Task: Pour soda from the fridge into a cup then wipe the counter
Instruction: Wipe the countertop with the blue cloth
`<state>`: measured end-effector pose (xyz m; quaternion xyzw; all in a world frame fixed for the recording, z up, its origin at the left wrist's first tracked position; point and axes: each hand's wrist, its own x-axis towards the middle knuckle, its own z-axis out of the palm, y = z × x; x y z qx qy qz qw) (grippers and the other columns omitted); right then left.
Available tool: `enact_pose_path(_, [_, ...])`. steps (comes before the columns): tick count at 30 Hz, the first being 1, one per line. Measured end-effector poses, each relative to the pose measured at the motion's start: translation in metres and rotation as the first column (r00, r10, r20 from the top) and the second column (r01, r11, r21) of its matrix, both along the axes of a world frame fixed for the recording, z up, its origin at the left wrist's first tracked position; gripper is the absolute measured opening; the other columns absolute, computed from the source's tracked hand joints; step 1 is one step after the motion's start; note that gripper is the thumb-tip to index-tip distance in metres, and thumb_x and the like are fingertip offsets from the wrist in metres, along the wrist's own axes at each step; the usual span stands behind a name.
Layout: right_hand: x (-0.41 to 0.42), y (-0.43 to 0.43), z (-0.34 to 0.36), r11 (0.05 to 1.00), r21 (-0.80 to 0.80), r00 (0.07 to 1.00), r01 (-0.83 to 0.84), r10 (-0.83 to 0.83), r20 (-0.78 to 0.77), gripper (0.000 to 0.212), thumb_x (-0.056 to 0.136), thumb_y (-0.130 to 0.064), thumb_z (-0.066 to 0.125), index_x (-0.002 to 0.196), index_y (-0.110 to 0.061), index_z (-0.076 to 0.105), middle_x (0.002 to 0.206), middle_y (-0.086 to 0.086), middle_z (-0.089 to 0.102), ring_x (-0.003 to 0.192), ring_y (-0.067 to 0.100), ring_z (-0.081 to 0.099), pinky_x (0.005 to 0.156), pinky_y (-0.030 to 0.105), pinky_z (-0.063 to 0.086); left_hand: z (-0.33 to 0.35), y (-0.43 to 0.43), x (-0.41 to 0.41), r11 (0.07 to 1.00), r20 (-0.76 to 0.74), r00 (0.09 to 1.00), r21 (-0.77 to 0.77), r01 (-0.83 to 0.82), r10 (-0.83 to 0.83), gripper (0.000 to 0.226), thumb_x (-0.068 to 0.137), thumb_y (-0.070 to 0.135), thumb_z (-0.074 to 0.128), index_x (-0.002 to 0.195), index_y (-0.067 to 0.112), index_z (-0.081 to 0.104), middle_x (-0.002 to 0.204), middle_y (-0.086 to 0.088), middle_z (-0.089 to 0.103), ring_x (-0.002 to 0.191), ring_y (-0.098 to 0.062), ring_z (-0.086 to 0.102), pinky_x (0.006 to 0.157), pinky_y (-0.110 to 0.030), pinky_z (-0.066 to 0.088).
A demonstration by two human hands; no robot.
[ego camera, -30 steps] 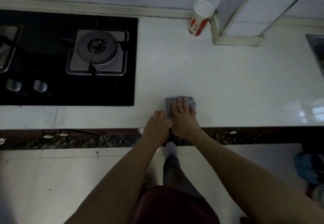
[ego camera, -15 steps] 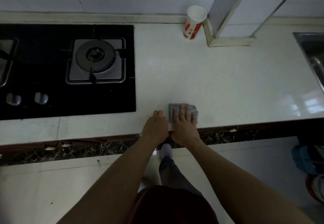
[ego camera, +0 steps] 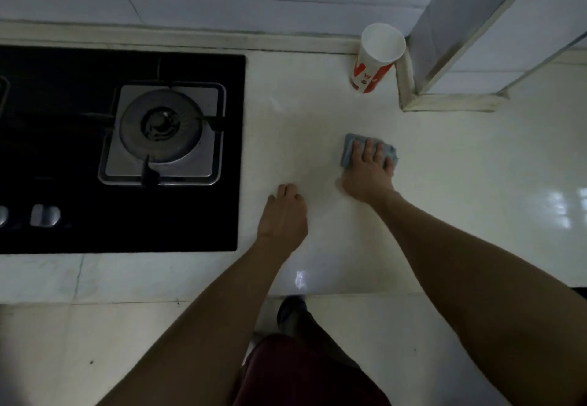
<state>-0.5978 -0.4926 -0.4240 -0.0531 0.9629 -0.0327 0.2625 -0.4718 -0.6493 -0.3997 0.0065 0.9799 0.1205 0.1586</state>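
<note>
Right hand (ego camera: 368, 174) flat on a cloth (ego camera: 348, 149), right of the hob (ego camera: 127, 151).
Its fingers lie straight, pressing the blue-grey cloth onto the white counter (ego camera: 460, 183), apart from the hob. The left hand (ego camera: 284, 215) rests on the counter just right of the hob, fingers loosely bent, holding nothing. The red-and-white cup (ego camera: 376, 59) stands upright beyond the hob's far right corner.

Cup (ego camera: 378, 59): white paper, red print, upright (contents unclear), at back edge of counter (ego camera: 460, 167) | Cloth (ego camera: 348, 148): grey-blue, crumpled, flat on counter, under the right hand (ego camera: 368, 174) fingers.
</note>
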Motion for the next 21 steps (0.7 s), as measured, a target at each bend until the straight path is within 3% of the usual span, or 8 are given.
enact_pose_path(10, [-0.074,-0.045,0.000,1.000,-0.030,1.000,-0.005,0.004,-0.016,0.087,0.093,-0.041,0.046,0.154,-0.013,-0.008,0.161,0.016,-0.017,0.147,0.037,-0.020,0.118,0.053,-0.009,0.000,-0.005,-0.015,0.999,0.057,0.998,-0.038,-0.002,0.004,0.036,0.095,0.012,0.041,0.127,0.000,0.052,0.144,-0.018,0.036,0.130,-0.029,0.036,0.104,-0.035,0.039])
enact_pose_path(21, [-0.051,-0.116,-0.002,0.941,-0.105,0.946,-0.323,0.318,-0.062,0.088,0.091,-0.031,0.050,0.155,-0.013,-0.007,0.162,0.015,-0.015,0.148,0.035,-0.019,0.119,0.052,-0.008,-0.002,-0.012,-0.004,0.998,-0.017,1.000,0.053,-0.020,0.021,0.038,0.093,0.016,0.049,0.128,0.003,0.051,0.148,-0.014,0.032,0.132,-0.025,0.035,0.109,-0.032,0.036])
